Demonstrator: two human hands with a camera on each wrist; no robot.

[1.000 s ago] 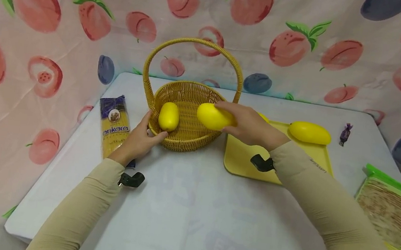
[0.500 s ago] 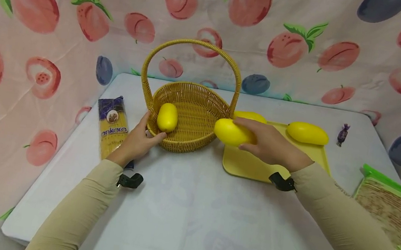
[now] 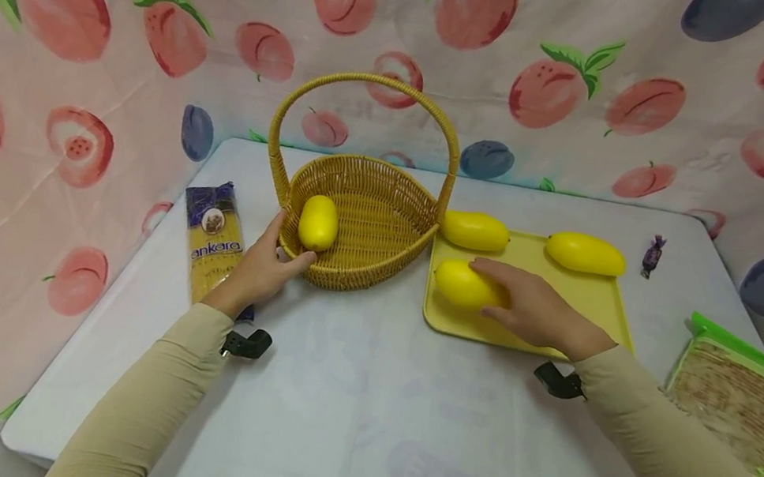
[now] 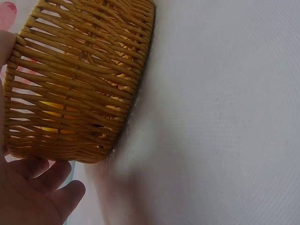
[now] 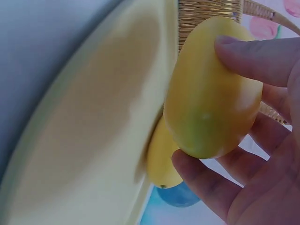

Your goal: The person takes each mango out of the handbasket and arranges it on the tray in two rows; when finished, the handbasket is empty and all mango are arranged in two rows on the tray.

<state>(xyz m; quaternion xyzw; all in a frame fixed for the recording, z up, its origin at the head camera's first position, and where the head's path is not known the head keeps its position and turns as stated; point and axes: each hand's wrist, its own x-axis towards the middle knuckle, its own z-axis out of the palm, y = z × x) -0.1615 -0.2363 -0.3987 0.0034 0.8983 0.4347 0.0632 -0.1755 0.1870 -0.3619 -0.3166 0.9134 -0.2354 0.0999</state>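
Your right hand (image 3: 531, 308), half-curled round a mango (image 3: 460, 285), has reached centre-right tray (image 3: 591, 296). Transfer from wicker basket (image 3: 356, 277), gripped by left hand (image 3: 264, 265), looks near-complete

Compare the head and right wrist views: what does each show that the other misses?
Only the head view: the left hand on the basket, the inside fruit, the far-right fruit, the pasta packet, the purple-wrapped candy and the green-edged packet.

Only the right wrist view: a greenish patch on the held fruit.

Both: held fruit, right hand, basket, tray and the yellow fruit beside the basket.
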